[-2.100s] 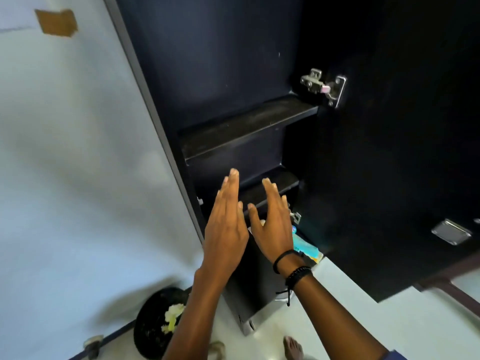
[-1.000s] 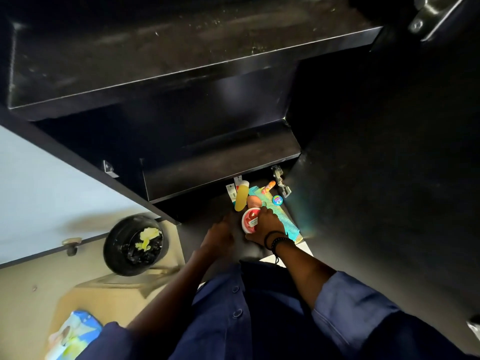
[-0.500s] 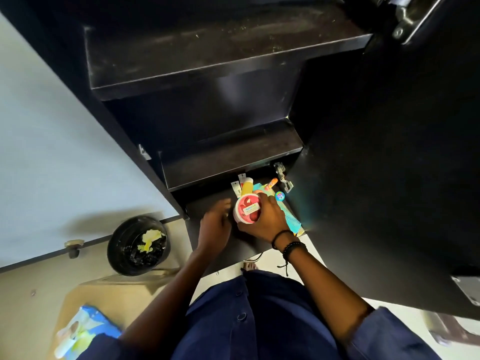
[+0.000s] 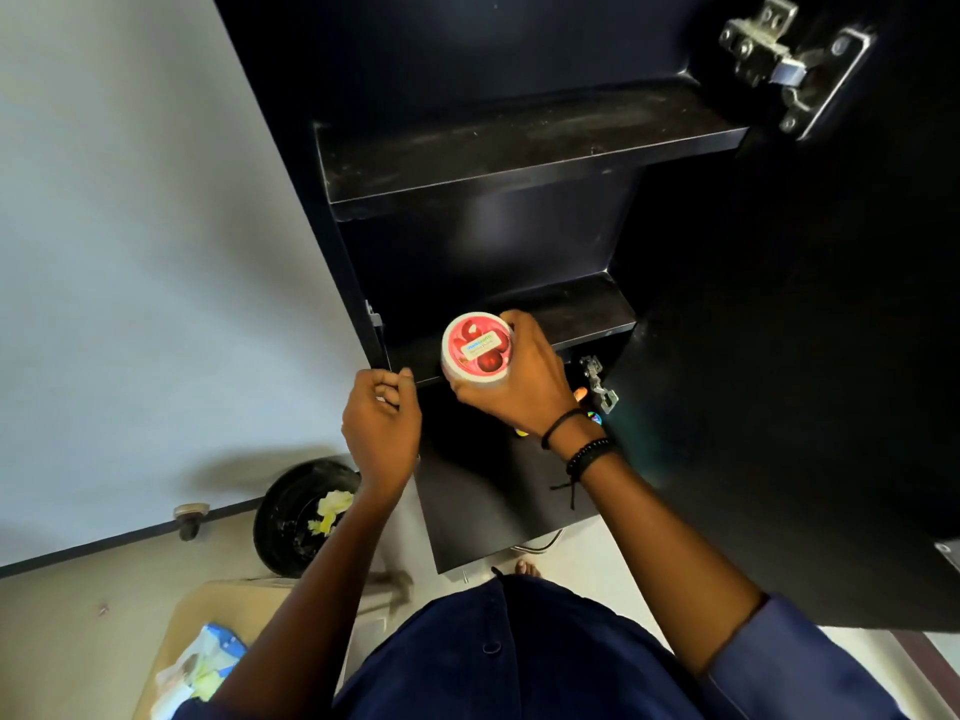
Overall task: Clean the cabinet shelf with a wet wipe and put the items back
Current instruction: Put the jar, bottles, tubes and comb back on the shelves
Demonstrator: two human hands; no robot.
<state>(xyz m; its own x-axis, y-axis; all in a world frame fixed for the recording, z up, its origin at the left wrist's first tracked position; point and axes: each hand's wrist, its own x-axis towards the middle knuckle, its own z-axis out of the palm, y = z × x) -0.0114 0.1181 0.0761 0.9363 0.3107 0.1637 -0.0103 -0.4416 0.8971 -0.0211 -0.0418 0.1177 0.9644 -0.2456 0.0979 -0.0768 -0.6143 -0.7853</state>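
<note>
Two hands in view: both yours, bare, sleeves dark blue
Right hand [image 4: 519, 379]: your grip is wrapped around a round jar [image 4: 477, 351], fingers curled over its far side, thumb at its base; black bracelets [image 4: 584, 449] sit on the wrist
Jar: white body, red-and-pink lid with a pale label facing up; held upright at the front edge of the lower shelf [image 4: 561, 314], not resting on it
Left hand [image 4: 382, 420]: loosely clenched, fingertips tucked against the thumb; whether it pinches anything cannot be told; it sits just beside the jar, near the cabinet [image 4: 291, 122] side panel
Upper shelf [image 4: 519, 142]: black, bare, streaked and speckled with pale marks
Lower shelf: black, bare surface showing behind the jar
Door [image 4: 779, 381]: black, swung open on your right, with metal hinges [image 4: 784, 54] at top and lower down
Small items [image 4: 594, 418]: coloured bits visible below your right wrist, mostly hidden
Bin [image 4: 298, 517]: black, round, on the floor by the wall, crumpled yellowish-white scraps inside
Wipes pack [image 4: 200, 667]: blue-and-white, lying on a tan surface at lower left
</note>
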